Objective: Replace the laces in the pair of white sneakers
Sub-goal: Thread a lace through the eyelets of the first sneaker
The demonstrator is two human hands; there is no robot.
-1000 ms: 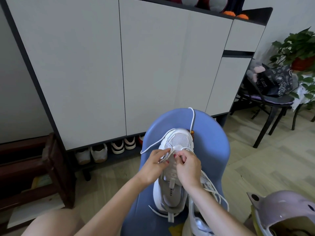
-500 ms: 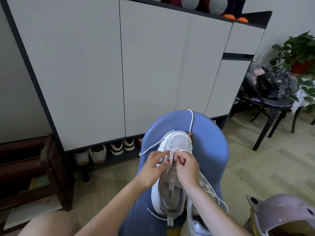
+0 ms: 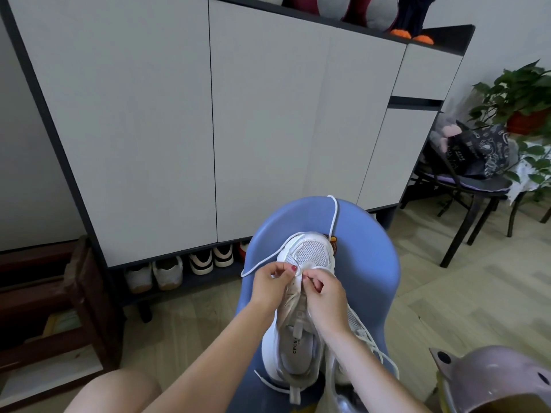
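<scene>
White sneaker point(image 3: 308, 257) lies toe-away on a blue chair, its lace point(image 3: 333, 217) trailing loose; second sneaker point(image 3: 356, 323) just beside it

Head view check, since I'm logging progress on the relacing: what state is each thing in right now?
Left hand: pinching the lace at the toe-end eyelets.
Right hand: pinching the lace there too.
White sneaker: upright on the blue chair, barely laced.
White lace: loose, trailing over the chair back.
Second sneaker: beside the first, lace loose.
Cabinet doors: closed.

Blue chair point(image 3: 369, 281) seat carries white sneaker point(image 3: 301, 317), lace point(image 3: 334, 216) trailing.
</scene>
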